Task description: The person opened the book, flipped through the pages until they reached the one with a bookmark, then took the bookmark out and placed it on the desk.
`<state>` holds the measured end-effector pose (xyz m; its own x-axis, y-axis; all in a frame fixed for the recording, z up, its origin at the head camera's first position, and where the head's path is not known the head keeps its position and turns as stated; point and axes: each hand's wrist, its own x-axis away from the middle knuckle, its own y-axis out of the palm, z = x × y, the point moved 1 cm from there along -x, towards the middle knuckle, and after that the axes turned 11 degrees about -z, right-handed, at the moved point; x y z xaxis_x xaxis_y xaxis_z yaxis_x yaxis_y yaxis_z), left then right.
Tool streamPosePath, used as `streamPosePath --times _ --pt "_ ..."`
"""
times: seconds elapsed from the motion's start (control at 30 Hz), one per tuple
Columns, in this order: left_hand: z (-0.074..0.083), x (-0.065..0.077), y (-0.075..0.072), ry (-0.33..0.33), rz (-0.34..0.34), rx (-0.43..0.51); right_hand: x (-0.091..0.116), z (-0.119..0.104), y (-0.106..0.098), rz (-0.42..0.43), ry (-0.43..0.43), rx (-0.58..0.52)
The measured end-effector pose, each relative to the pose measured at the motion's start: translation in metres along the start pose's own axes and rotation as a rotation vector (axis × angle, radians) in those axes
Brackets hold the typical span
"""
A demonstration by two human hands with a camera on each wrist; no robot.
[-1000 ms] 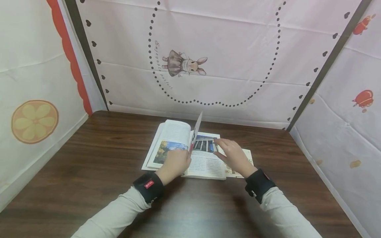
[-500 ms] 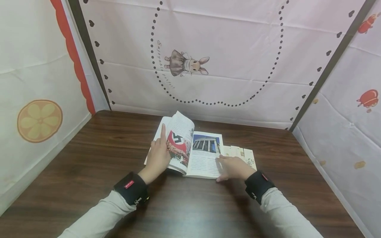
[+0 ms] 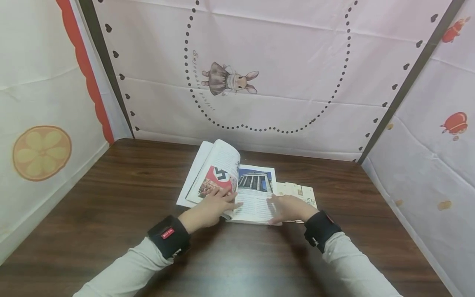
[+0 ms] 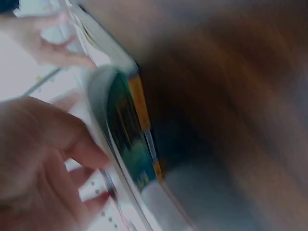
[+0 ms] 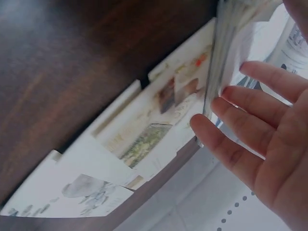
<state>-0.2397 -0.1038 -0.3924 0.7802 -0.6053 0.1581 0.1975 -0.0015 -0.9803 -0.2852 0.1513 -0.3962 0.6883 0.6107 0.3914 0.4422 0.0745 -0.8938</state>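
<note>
An open book [image 3: 256, 210] lies on the table, its left pages bowed upward. The left page shows a red, white and black picture; the right one has a photo of a columned building [image 3: 255, 180]. My left hand [image 3: 212, 206] rests with spread fingers over the lower left page, near the spine. In the blurred left wrist view its thumb [image 4: 86, 144] is beside the page edge. At the right edge of the book is my right hand [image 3: 291, 207]; in the right wrist view its fingers [image 5: 236, 156] extend along the page edges, and its thumb is mostly out of frame.
Several cream printed cards [image 5: 139, 144] lie partly beneath the book's right side, poking out past its edge. The dark wood table [image 3: 122, 194] is bounded by white printed cloth walls [image 3: 282, 82] at the back and sides.
A turning leaf upright at the spine has come down on the left, uncovering the red picture. My left hand moved left, then back toward the spine; the right hand lowered to the book's right edge.
</note>
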Motion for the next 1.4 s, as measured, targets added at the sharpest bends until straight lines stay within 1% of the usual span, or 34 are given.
streamPosePath --times 0.03,0.07,0.13,0.2,0.27,0.33,0.4,0.47,0.6,0.7,0.8,0.9,1.0,1.13,1.23,1.3,1.37,1.4 --pt "0.003 -0.001 0.0 -0.011 -0.023 0.022 0.001 0.0 -0.002 -0.004 -0.005 0.0" --pt "0.005 -0.002 0.0 -0.034 -0.026 0.031 0.002 0.0 -0.003 -0.005 -0.013 -0.002" --pt "0.007 -0.004 0.0 -0.078 0.004 0.046 0.003 -0.001 -0.006 0.006 -0.045 0.01" --pt "0.008 -0.005 0.0 -0.113 0.024 0.066 0.003 -0.004 -0.007 0.046 -0.083 0.058" --pt "0.008 -0.006 0.0 -0.137 0.025 0.079 0.002 -0.006 -0.008 0.107 -0.098 0.109" --pt "0.008 -0.008 0.001 -0.155 0.016 0.089 0.001 -0.009 -0.009 0.187 -0.098 0.164" --pt "0.009 -0.012 0.002 -0.16 0.015 0.081 -0.001 -0.011 -0.01 0.289 -0.081 0.209" --pt "0.011 -0.015 0.004 -0.159 0.029 0.067 -0.001 -0.013 -0.012 0.405 -0.082 0.231" --pt "0.019 -0.023 0.005 -0.182 0.066 0.009 0.001 -0.019 -0.02 0.643 -0.146 0.288" --pt "0.026 -0.027 0.004 -0.222 0.094 -0.035 0.003 -0.026 -0.026 0.761 -0.212 0.356" --pt "0.03 -0.029 0.004 -0.258 0.129 -0.078 0.004 -0.033 -0.031 0.837 -0.265 0.441" --pt "0.031 -0.031 0.005 -0.278 0.164 -0.085 0.003 -0.038 -0.032 0.888 -0.295 0.486" --pt "0.032 -0.032 0.005 -0.283 0.18 -0.083 0.002 -0.04 -0.032 0.915 -0.305 0.487" --pt "0.033 -0.032 0.003 -0.289 0.213 -0.074 0.001 -0.04 -0.031 0.923 -0.303 0.464" --pt "0.032 -0.032 0.001 -0.288 0.285 -0.071 0.002 -0.038 -0.03 0.923 -0.303 0.409" --pt "0.031 -0.032 0.0 -0.283 0.34 -0.059 0.003 -0.037 -0.03 0.915 -0.287 0.356" --pt "0.028 -0.031 -0.001 -0.282 0.374 -0.022 0.005 -0.035 -0.028 0.879 -0.257 0.298" --pt "0.027 -0.03 -0.001 -0.283 0.391 0.007 0.006 -0.034 -0.027 0.841 -0.23 0.276"
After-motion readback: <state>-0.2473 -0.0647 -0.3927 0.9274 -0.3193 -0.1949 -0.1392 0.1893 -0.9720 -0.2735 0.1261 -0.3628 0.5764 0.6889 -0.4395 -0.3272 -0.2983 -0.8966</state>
